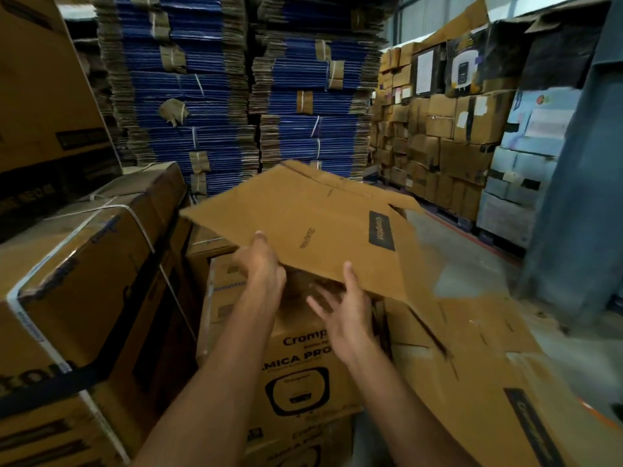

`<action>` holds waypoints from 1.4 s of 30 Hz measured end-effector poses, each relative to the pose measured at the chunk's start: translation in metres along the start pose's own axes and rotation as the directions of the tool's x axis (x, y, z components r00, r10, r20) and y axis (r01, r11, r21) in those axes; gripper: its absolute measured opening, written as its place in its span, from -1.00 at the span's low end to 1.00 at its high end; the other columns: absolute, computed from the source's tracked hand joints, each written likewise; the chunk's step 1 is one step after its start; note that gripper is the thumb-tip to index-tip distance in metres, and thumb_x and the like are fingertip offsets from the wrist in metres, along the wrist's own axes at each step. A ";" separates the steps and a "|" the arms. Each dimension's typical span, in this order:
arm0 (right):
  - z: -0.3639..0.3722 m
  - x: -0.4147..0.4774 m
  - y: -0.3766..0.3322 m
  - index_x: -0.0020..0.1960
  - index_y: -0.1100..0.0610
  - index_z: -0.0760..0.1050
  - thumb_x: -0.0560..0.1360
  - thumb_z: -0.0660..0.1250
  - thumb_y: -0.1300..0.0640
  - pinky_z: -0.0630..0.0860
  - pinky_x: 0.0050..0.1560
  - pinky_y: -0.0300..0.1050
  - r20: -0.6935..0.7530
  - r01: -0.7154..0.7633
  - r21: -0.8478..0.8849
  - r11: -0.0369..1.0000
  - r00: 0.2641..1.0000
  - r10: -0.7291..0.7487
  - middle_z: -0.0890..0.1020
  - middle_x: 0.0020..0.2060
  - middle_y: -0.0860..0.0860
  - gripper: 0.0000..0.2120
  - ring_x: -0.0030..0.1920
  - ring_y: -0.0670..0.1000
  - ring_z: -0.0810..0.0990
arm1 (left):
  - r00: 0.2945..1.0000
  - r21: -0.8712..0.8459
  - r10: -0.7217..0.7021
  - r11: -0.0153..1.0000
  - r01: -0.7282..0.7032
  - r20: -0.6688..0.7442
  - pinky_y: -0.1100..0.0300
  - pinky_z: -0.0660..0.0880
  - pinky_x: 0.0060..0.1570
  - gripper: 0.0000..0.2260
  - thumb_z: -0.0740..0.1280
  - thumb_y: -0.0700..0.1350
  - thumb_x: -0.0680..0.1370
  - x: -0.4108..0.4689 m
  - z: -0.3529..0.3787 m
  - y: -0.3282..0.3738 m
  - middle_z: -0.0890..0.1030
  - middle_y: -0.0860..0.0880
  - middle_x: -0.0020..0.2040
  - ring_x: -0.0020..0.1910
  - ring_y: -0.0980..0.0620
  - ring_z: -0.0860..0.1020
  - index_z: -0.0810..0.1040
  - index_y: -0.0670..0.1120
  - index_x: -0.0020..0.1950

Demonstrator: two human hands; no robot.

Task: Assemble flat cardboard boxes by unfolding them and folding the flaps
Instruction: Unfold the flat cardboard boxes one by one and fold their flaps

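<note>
Above carton [303, 358] at 6 o'clock, flat box [303, 224] held tilted: left hand [261, 267] pinches near edge, thumb on top; right hand [347, 308] thumb on edge, fingers spread beneath, probably prying layers open.

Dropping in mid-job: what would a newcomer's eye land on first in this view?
The flat cardboard box tilted up at centre, its near edge gripped by the left hand, with the right hand spread-fingered at the same edge. Behind it rise tall stacks of blue flattened cartons, and a strapped brown box stands at the left.
</note>
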State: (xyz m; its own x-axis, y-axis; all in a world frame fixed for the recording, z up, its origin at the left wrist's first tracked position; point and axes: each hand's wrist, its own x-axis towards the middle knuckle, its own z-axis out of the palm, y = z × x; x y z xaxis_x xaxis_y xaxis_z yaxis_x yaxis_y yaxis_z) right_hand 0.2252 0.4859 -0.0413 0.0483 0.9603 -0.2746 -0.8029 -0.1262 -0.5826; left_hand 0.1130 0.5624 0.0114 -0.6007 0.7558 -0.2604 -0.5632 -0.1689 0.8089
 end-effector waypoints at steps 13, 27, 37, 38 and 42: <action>-0.067 0.031 -0.018 0.38 0.03 0.40 0.67 0.17 -0.16 0.59 -0.07 0.12 -0.217 0.182 -0.102 0.978 0.955 -0.201 0.62 0.14 0.12 -0.61 0.12 0.16 0.61 | 0.972 -0.028 -0.233 0.972 0.232 -0.015 -0.12 0.59 0.17 -0.77 0.27 -0.30 0.63 -0.018 -0.084 -0.050 0.59 -0.12 0.13 0.06 -0.08 0.60 0.42 -0.08 0.26; -0.100 0.016 -0.060 0.19 0.13 0.46 0.69 0.19 0.09 0.53 0.25 0.20 -0.217 0.210 -0.192 0.959 0.944 -0.250 0.65 0.13 0.14 -0.84 0.16 0.15 0.63 | 0.893 0.031 -0.384 0.921 0.388 0.233 -0.09 0.61 -0.13 -0.62 0.26 -0.22 0.68 -0.049 -0.097 -0.066 0.57 -0.21 0.27 0.11 -0.19 0.61 0.33 -0.14 0.51; -0.174 -0.006 -0.125 0.22 0.13 0.48 0.69 0.20 0.06 0.60 -0.02 0.08 -0.222 0.262 -0.239 0.935 0.923 -0.315 0.67 0.11 0.12 -0.80 0.11 0.12 0.66 | 0.887 0.011 -0.375 0.922 0.387 0.271 -0.07 0.63 -0.14 -0.61 0.26 -0.23 0.68 -0.131 -0.069 -0.126 0.60 -0.13 0.15 0.09 -0.14 0.60 0.33 -0.10 0.51; -0.184 -0.008 -0.135 0.21 0.12 0.48 0.69 0.20 0.07 0.60 0.00 0.08 -0.220 0.264 -0.239 0.934 0.923 -0.317 0.67 0.09 0.11 -0.82 0.10 0.12 0.66 | 0.886 0.017 -0.371 0.924 0.382 0.278 -0.08 0.65 -0.16 -0.62 0.25 -0.23 0.69 -0.141 -0.063 -0.135 0.60 -0.14 0.19 0.11 -0.16 0.61 0.33 -0.09 0.51; -0.238 -0.017 -0.181 0.16 0.09 0.48 0.69 0.19 0.08 0.60 0.04 0.09 -0.223 0.262 -0.238 0.935 0.922 -0.316 0.68 0.06 0.08 -0.86 0.07 0.09 0.67 | 0.873 0.055 -0.390 0.918 0.392 0.291 -0.19 0.62 0.06 -0.68 0.25 -0.23 0.69 -0.184 -0.037 -0.181 0.58 -0.19 0.29 0.21 -0.23 0.61 0.35 -0.10 0.45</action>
State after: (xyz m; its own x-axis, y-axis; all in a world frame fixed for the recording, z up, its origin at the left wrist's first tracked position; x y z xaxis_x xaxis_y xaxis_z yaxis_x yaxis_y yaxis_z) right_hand 0.5111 0.4334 -0.1130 0.4305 0.8701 -0.2401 -0.5967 0.0747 -0.7990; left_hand 0.3048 0.4307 -0.1067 -0.1398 0.9101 -0.3900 -0.7214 0.1762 0.6697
